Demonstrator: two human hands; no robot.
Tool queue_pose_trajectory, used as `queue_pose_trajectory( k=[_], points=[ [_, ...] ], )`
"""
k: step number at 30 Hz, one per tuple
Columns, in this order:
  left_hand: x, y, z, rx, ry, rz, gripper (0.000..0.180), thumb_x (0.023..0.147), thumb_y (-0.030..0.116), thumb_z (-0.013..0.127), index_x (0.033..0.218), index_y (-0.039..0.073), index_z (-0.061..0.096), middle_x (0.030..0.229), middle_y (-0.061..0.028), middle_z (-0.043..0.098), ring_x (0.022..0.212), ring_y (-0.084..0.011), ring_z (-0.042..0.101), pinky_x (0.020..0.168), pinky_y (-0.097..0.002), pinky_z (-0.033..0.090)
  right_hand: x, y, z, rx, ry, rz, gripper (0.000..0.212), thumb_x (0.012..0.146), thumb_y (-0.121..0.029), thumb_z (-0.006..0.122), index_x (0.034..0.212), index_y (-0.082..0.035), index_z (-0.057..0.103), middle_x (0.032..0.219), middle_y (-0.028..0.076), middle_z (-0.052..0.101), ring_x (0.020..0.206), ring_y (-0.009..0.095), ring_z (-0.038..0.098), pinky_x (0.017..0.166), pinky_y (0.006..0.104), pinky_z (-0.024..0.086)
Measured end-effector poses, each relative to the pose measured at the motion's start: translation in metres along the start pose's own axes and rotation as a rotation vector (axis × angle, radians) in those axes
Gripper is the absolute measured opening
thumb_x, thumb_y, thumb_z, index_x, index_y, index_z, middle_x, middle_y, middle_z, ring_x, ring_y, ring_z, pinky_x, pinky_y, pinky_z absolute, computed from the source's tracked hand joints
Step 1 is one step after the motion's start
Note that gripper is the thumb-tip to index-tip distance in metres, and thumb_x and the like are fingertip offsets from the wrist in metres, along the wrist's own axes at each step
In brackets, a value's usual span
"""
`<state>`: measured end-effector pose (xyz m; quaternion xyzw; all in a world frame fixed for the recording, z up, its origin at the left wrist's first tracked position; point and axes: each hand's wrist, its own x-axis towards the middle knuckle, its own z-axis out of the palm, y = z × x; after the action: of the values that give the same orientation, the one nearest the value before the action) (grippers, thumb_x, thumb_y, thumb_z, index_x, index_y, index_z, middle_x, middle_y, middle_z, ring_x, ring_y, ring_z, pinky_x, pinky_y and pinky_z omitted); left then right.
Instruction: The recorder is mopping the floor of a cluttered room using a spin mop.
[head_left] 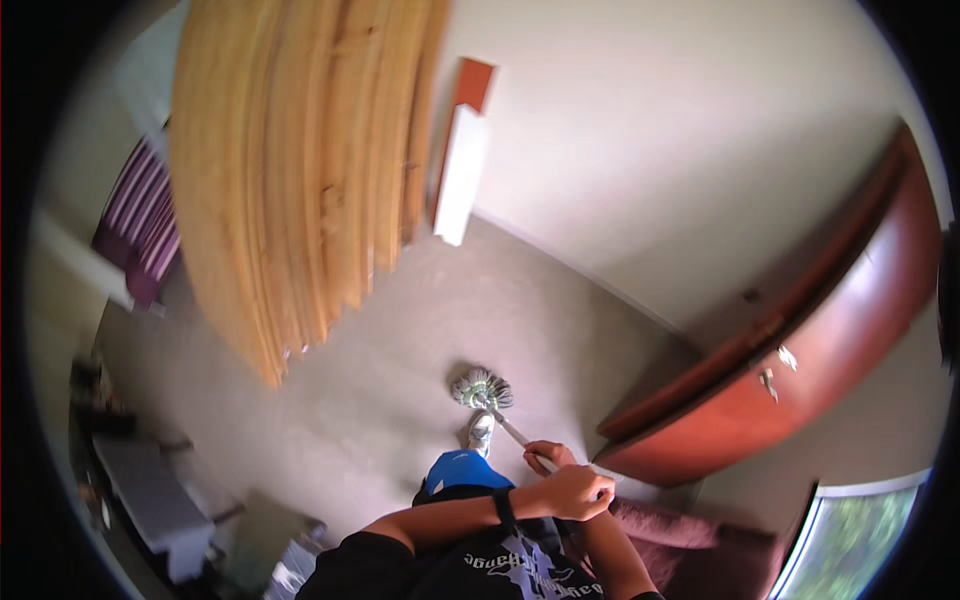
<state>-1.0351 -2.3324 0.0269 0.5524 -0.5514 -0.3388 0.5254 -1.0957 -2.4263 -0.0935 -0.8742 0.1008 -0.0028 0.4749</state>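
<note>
Both my hands are closed round the pale handle [514, 432] of a mop. My left hand [576, 492], with a dark band at its wrist, grips near the handle's top end and crosses in front of my right forearm. Further down the handle, my right hand [549, 457] is wrapped round it. The handle slants away to the left, down to the mop head [482, 389], a round clump of grey and whitish strands. It lies on the grey floor [400, 400], just ahead of my shoe [481, 434].
Tall wooden boards [310, 180] stand at the far left, near a white-and-red-brown panel [462, 170] against the wall. Red-brown door [800, 370] with metal handle is on the right. Dark red sofa [690, 545] sits near right, by a window [850, 540]; a grey bench [150, 490] stands left.
</note>
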Motion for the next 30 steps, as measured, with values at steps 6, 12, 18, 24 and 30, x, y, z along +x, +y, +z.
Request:
queue_pose_trajectory(
  k=[6,12,18,24,30],
  points=[
    [0.012,-0.021,-0.050,0.038,0.346,-0.027,0.015,0.085,0.021,0.057,0.081,0.008,0.064,0.067,-0.0191,0.065,0.064,-0.0426,0.064,0.065,-0.0539,0.049,0.067,-0.012,-0.005,0.011,-0.026,-0.167,0.011,0.084,-0.008,0.074,0.095,-0.007,0.071,0.088,0.011,0.071,0.079,0.023,0.071,0.073,0.0319,0.057],
    [-0.025,-0.012,-0.103,0.042,0.752,-0.123,0.016,0.084,0.021,0.058,0.080,0.007,0.065,0.068,-0.0204,0.065,0.064,-0.0424,0.064,0.065,-0.0530,0.049,0.137,-0.067,0.006,-0.061,-0.413,-0.346,0.010,0.083,-0.007,0.073,0.091,-0.004,0.069,0.085,0.012,0.071,0.077,0.026,0.071,0.071,0.0327,0.055],
    [-0.043,0.037,-0.111,0.277,0.878,-0.146,0.018,0.084,0.020,0.064,0.077,0.004,0.060,0.056,-0.0163,0.058,0.053,-0.0372,0.060,0.053,-0.0452,0.048,0.208,-0.109,0.053,-0.085,-0.762,-0.536,0.016,0.082,0.001,0.070,0.096,-0.003,0.065,0.086,0.010,0.069,0.075,0.026,0.070,0.068,0.0312,0.054],
    [-0.054,0.034,-0.163,0.431,1.110,-0.225,0.018,0.085,0.018,0.062,0.078,0.002,0.060,0.057,-0.0156,0.059,0.052,-0.0363,0.060,0.052,-0.0449,0.049,0.260,-0.178,0.101,0.053,-0.920,-0.809,0.019,0.083,0.004,0.068,0.100,-0.003,0.063,0.086,0.009,0.067,0.072,0.024,0.067,0.067,0.0300,0.054],
    [-0.082,-0.033,-0.190,0.368,1.326,-0.410,0.014,0.088,0.016,0.058,0.090,0.004,0.065,0.072,-0.0181,0.065,0.071,-0.0368,0.066,0.065,-0.0466,0.052,0.289,-0.112,0.170,0.253,-1.135,-0.681,0.016,0.082,-0.002,0.070,0.096,-0.004,0.063,0.085,0.012,0.068,0.077,0.028,0.069,0.070,0.0336,0.055]
  ],
)
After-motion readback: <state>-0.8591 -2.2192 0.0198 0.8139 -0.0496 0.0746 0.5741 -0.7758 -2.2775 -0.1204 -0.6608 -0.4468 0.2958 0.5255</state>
